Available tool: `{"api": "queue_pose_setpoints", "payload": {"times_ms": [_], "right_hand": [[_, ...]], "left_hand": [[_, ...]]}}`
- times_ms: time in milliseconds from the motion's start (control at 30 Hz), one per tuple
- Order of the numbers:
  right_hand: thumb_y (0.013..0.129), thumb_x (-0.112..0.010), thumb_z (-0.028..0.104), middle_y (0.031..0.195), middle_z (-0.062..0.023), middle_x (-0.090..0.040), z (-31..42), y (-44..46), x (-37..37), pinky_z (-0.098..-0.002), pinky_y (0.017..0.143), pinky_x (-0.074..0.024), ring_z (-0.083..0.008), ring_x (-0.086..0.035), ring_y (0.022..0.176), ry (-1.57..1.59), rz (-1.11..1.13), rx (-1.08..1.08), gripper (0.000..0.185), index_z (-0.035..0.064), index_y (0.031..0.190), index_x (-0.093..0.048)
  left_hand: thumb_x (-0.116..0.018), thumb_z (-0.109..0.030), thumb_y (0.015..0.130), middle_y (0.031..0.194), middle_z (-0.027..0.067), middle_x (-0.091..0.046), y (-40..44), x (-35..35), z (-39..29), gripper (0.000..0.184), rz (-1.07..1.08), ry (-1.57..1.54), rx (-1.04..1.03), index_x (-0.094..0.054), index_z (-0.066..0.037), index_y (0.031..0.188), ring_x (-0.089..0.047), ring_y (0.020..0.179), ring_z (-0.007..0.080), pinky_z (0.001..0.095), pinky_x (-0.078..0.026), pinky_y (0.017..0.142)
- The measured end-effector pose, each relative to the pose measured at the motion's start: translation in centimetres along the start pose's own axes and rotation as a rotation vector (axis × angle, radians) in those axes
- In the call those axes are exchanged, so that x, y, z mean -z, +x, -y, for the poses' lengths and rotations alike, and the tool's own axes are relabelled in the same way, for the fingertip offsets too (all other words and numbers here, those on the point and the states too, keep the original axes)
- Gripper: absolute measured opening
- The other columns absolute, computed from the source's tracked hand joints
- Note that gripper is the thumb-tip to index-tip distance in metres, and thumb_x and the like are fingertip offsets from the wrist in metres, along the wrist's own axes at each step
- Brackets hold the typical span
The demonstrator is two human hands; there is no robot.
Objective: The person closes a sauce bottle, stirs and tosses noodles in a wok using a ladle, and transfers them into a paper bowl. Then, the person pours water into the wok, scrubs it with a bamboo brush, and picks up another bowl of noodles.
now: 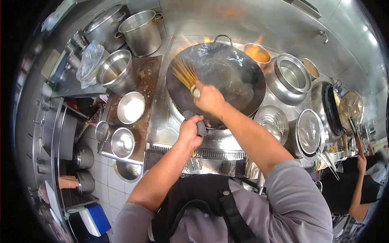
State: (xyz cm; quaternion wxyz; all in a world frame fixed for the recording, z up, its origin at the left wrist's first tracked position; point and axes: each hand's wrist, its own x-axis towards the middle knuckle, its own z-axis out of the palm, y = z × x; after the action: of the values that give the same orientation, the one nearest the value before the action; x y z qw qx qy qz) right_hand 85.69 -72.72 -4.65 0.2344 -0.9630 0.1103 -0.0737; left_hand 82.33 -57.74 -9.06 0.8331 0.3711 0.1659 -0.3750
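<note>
At round wok (pixel 254 85), right hand (pixel 209 98) gripping bristly brush (pixel 185 73), left hand (pixel 191 131) pinching crumpled cloth (pixel 201 128)

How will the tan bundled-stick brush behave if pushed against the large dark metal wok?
The brush probably flexes at its fanned, thin tips; it looks stiffer near the bunched end in the right hand. It may slip on the wok, whose surface looks wet.

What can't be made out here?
All in the head view:
- Part of the tan bamboo brush's grip: covered by the right hand.
- What lies inside the crumpled dark grey cloth under the left hand: hidden by both.
- Bottom of the large round black wok: obscured by cloudy water.
</note>
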Motion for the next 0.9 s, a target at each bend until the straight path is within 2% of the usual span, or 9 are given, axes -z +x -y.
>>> {"api": "queue_pose_setpoints", "payload": {"times_ms": [133, 367, 467, 533, 600, 667, 733, 800, 900], "right_hand": [[0.079, -0.068, 0.018, 0.111, -0.0293, -0.069, -2.4, 4.0, 1.2, -0.0501, 0.090, -0.0559, -0.0449, -0.068, 0.103, 0.019, -0.082, -0.188, 0.042, 0.0088, 0.120, -0.064], [0.078, -0.069, 0.021, 0.103, -0.0249, -0.072, -0.7, -2.8, 2.4, -0.0479, 0.091, -0.0560, -0.0400, -0.071, 0.100, -0.095, 0.097, 0.006, 0.043, 0.0067, 0.119, -0.065], [0.078, -0.070, 0.020, 0.100, -0.0223, -0.074, -5.3, 3.6, 2.0, -0.0457, 0.088, -0.0577, -0.0373, -0.072, 0.097, -0.128, 0.030, -0.142, 0.040, 0.0056, 0.116, -0.068], [0.078, -0.070, 0.019, 0.100, -0.0214, -0.074, -3.9, 4.3, 2.3, -0.0456, 0.088, -0.0577, -0.0375, -0.072, 0.096, -0.133, 0.024, -0.177, 0.041, 0.0056, 0.117, -0.068], [0.077, -0.070, 0.018, 0.098, -0.0219, -0.073, -2.5, 1.4, 1.7, -0.0469, 0.086, -0.0575, -0.0379, -0.072, 0.095, -0.111, 0.067, 0.020, 0.037, 0.0055, 0.112, -0.070], [0.075, -0.069, 0.016, 0.099, -0.0222, -0.073, -1.8, -4.1, 4.3, -0.0493, 0.087, -0.0561, -0.0395, -0.071, 0.096, -0.082, 0.172, 0.180, 0.048, 0.0123, 0.123, -0.064], [0.079, -0.068, 0.018, 0.096, -0.0210, -0.073, -1.6, -9.4, 9.7, -0.0485, 0.086, -0.0566, -0.0370, -0.071, 0.098, -0.241, 0.365, 0.117, 0.027, 0.0055, 0.103, -0.074], [0.081, -0.067, 0.019, 0.098, -0.0189, -0.074, -4.3, -10.1, 13.1, -0.0463, 0.087, -0.0571, -0.0357, -0.071, 0.097, -0.444, 0.494, -0.100, 0.025, 0.0052, 0.101, -0.074], [0.084, -0.067, 0.017, 0.103, -0.0179, -0.075, -10.5, -4.4, 14.2, -0.0441, 0.086, -0.0590, -0.0323, -0.073, 0.100, -0.687, 0.338, -0.162, 0.020, 0.0065, 0.097, -0.077]], "left_hand": [[-0.064, -0.001, 0.089, 0.094, 0.0134, -0.056, 0.0, 0.1, -0.2, 0.019, 0.003, -0.008, 0.011, -0.051, -0.001, 0.103, -0.061, 0.075, 0.0297, 0.0440, -0.057, 0.069], [-0.062, 0.002, 0.087, 0.091, 0.0123, -0.058, 0.4, 0.2, -0.4, 0.011, -0.014, -0.039, 0.014, -0.056, 0.000, 0.095, -0.061, 0.075, 0.0281, 0.0427, -0.057, 0.066], [-0.063, 0.002, 0.088, 0.092, 0.0118, -0.057, 0.6, 0.5, -0.2, 0.011, -0.011, -0.040, -0.001, -0.055, 0.000, 0.095, -0.061, 0.077, 0.0273, 0.0428, -0.057, 0.066], [-0.063, 0.002, 0.088, 0.092, 0.0116, -0.057, 0.4, 0.2, -0.5, 0.011, 0.007, -0.042, -0.010, -0.055, -0.001, 0.095, -0.061, 0.077, 0.0271, 0.0428, -0.057, 0.066], [-0.063, 0.002, 0.088, 0.092, 0.0114, -0.057, 0.1, 0.5, -0.3, 0.010, 0.018, -0.041, 0.003, -0.056, -0.001, 0.095, -0.060, 0.078, 0.0269, 0.0428, -0.057, 0.067], [-0.063, 0.002, 0.089, 0.094, 0.0119, -0.058, 0.5, 0.3, -0.4, 0.012, -0.012, -0.061, 0.010, -0.056, -0.001, 0.098, -0.060, 0.079, 0.0267, 0.0427, -0.057, 0.067], [-0.062, 0.002, 0.089, 0.095, 0.0121, -0.058, 0.6, 0.7, -0.5, 0.013, 0.017, -0.052, 0.028, -0.055, -0.001, 0.100, -0.061, 0.079, 0.0267, 0.0426, -0.057, 0.067], [-0.062, 0.002, 0.089, 0.097, 0.0123, -0.058, 0.7, 0.7, -0.8, 0.015, 0.041, -0.047, 0.035, -0.055, 0.000, 0.102, -0.061, 0.079, 0.0268, 0.0425, -0.057, 0.066], [-0.062, 0.000, 0.089, 0.096, 0.0136, -0.056, 0.5, 0.3, -0.7, 0.016, 0.043, -0.021, 0.003, -0.052, -0.001, 0.100, -0.060, 0.078, 0.0279, 0.0413, -0.057, 0.069]]}}
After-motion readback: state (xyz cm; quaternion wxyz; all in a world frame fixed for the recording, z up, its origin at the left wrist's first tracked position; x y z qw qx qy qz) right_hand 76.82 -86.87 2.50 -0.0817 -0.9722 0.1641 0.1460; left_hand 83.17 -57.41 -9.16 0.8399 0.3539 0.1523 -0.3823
